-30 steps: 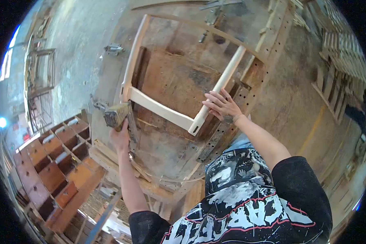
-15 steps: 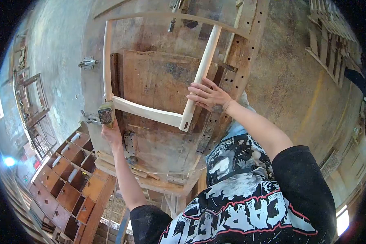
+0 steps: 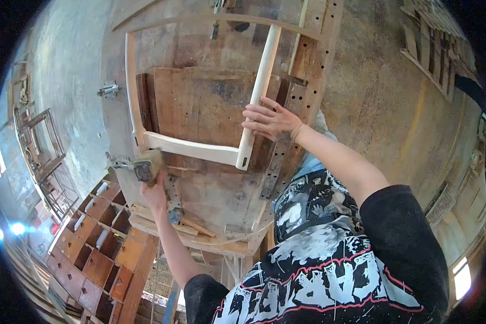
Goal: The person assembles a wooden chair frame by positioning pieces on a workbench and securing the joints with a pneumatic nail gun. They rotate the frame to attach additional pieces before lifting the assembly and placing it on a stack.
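Observation:
A pale wooden frame point(image 3: 192, 147), with two side posts, a curved lower rail and a curved rail at the far end, lies on the workbench. My left hand point(image 3: 155, 193) is closed around a mallet point(image 3: 147, 166) with a blocky, yellowish, worn head, slightly smeared by motion. The mallet's head is just below the corner where the left post point(image 3: 132, 89) meets the lower rail. Over on the right post point(image 3: 263, 70), my right hand point(image 3: 272, 120) lies with its fingers stretched across the wood. A slot shows near that post's lower end.
Under the frame is a brown board point(image 3: 200, 92) on the workbench point(image 3: 210, 183). Metal clamps point(image 3: 109, 90) sit along the left side, and a drilled rail point(image 3: 308, 70) runs along the right. A wooden cabinet with compartments point(image 3: 97, 264) stands at lower left. Slatted wood point(image 3: 426, 48) lies at upper right.
The mallet in my left hand has moved from beside the frame's lower left corner to a little below and right of it. My right hand stays on the right post; the view has shifted slightly.

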`<state>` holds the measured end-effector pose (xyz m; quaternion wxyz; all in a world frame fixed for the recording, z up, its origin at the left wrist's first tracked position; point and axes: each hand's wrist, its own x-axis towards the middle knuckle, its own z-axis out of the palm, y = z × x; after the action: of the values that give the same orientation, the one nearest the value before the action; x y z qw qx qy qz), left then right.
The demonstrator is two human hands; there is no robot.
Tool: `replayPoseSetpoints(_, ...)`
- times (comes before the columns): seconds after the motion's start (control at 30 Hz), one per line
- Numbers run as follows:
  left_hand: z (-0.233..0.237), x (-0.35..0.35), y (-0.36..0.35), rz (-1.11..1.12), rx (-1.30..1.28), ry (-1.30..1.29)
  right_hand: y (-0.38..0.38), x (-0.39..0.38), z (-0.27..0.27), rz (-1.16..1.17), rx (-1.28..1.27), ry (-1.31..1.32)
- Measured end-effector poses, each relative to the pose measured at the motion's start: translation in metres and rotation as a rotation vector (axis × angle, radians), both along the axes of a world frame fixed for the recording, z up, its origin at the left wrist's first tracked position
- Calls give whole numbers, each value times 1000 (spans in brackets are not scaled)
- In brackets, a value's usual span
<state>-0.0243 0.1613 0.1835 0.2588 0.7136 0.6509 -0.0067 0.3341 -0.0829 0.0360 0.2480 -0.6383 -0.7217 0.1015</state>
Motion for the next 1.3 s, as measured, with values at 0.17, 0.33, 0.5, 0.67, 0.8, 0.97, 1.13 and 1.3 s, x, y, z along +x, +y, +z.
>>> replayPoseSetpoints(0.17,23,41,-61,196,-654,91,5,-2,-2,-31,64,-19)
replayPoseSetpoints(0.33,-12,41,-105,-28,-707,-127,4,-3,-1,-39,49,-14)
replayPoseSetpoints(0.5,-13,42,-105,-95,-696,-129,4,-4,0,-46,58,-45)
replayPoseSetpoints(0.67,-11,49,-100,-96,-722,-17,2,-4,2,-53,46,-57)
replayPoseSetpoints(0.8,-16,50,-95,-117,-722,-81,3,-3,1,-53,45,-57)
replayPoseSetpoints(0.97,1,62,-97,-131,-710,-122,2,-3,3,-40,55,-101)
replayPoseSetpoints(1.13,13,36,-139,36,-571,-142,4,-2,-4,-35,75,-164)
replayPoseSetpoints(1.3,17,-41,-226,237,-171,-9,8,1,13,56,-46,-147)
